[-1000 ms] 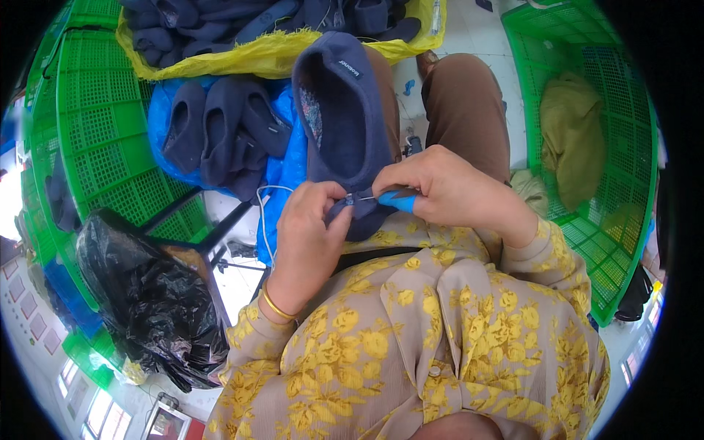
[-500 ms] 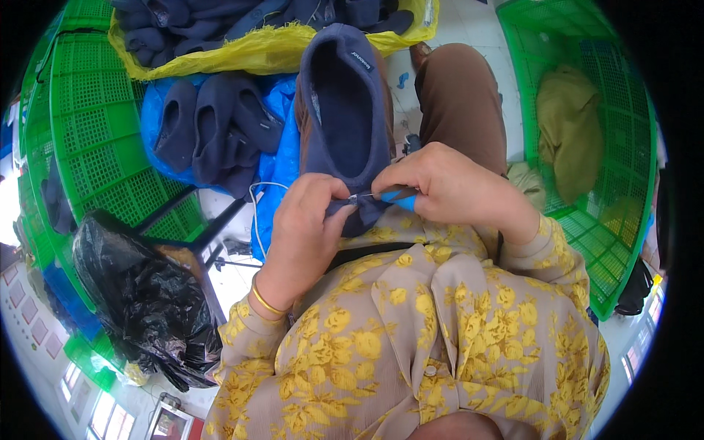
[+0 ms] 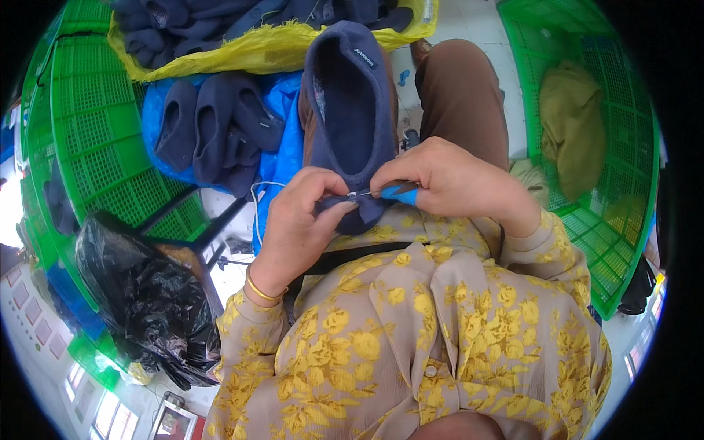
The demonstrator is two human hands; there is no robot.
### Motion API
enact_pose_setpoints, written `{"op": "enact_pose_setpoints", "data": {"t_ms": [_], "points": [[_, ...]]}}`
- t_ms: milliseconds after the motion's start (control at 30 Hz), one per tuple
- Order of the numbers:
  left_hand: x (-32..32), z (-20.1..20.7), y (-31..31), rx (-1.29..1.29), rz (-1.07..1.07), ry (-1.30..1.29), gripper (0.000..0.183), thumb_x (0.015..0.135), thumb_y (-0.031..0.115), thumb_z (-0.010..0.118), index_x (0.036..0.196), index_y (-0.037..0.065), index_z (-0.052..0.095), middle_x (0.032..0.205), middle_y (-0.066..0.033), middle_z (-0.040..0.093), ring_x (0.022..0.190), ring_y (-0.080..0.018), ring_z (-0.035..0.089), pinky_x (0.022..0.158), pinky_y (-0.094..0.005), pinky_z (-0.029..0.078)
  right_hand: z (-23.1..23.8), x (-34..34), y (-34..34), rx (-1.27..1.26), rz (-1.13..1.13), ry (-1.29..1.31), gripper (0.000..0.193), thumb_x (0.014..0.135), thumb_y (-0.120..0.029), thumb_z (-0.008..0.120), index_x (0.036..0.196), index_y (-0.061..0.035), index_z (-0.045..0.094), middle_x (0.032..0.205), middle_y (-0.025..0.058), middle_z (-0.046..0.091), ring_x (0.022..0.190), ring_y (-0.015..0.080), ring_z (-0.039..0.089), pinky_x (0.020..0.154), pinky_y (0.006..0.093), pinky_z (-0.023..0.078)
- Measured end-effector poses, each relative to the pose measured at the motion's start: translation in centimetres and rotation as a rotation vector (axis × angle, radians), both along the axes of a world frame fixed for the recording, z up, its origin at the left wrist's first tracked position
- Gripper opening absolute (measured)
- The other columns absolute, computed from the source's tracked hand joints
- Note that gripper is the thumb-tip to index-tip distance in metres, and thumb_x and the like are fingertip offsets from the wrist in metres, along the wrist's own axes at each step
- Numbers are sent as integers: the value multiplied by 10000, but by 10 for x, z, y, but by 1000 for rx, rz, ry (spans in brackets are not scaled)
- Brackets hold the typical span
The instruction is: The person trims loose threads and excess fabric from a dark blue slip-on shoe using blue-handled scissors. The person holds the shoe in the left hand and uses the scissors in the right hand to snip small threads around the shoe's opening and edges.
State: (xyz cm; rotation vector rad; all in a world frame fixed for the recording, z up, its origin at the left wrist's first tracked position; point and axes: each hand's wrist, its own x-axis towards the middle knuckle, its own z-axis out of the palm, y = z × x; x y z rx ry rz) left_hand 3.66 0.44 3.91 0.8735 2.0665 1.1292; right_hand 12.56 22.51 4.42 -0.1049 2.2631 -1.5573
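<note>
Step in hand, as I read it: hand-stitching or picking at the heel edge of a navy slipper (image 3: 350,110) that lies on the person's lap, toe pointing away.

Left hand (image 3: 297,224) is closed in a pinch on the heel fabric. Right hand (image 3: 447,180) is closed around a small blue-handled tool (image 3: 400,193) whose thin metal tip meets the fabric right at the left thumb. Can't tell if it's a needle, awl or seam picker. A thin white thread (image 3: 258,202) loops out just beside the left hand.

To do it well, my call:
- keep the left pinch tight, right next to the tip, so the fleece stays taut
- drive the tip along the seam, away from the left thumb
- keep the loose thread out of the tip's path so it doesn't snag

Counts:
- slipper in work: 1
- loose navy slippers on the blue sheet (image 3: 290,117): about 3, overlapped, exact count unclear
- more in the yellow bag (image 3: 271,48): heaped, uncountable
- green crates (image 3: 587,110): at least 2, one each side
- black plastic bag (image 3: 139,301): 1
- gold bangle (image 3: 260,290): 1, left wrist
</note>
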Motion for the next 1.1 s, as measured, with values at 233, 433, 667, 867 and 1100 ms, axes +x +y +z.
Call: {"op": "enact_pose_setpoints", "data": {"t_ms": [233,433,667,867,1100], "points": [[-2,-7,-3,28,6,-52,206,738,13,768,885,25,624,869,-28,612,721,-125,532,654,-247,431,-5,-4,-1,36,51,32,415,654,122,533,1014,-32,672,864,162,677,814,330,666,705,371,508],[-3,-13,-5,66,7,-132,198,754,2,764,896,11,626,876,-12,595,735,-77,518,651,-215,419,-13,-2,1,-46,26,26,388,720,86,538,1048,-66,680,907,149,697,866,336,667,759,388,513],[-2,-23,-6,106,38,-292,192,759,-47,741,916,-2,640,915,-11,592,777,-60,536,682,-197,439,-24,3,-4,-45,-20,77,381,746,79,538,1058,-96,667,900,133,697,868,335,666,757,397,513],[0,-25,-3,152,54,-291,170,751,24,755,893,8,664,880,-55,631,766,-149,584,650,-248,447,-25,7,-8,-93,-59,125,369,749,73,542,1058,-93,659,882,147,691,844,347,666,726,394,520],[1,-23,-3,119,32,-284,181,777,-52,731,929,-5,645,915,-11,592,790,-60,545,683,-192,438,-23,10,-10,24,-65,147,309,774,61,540,1049,-64,607,898,163,684,845,367,660,717,427,515]]}}
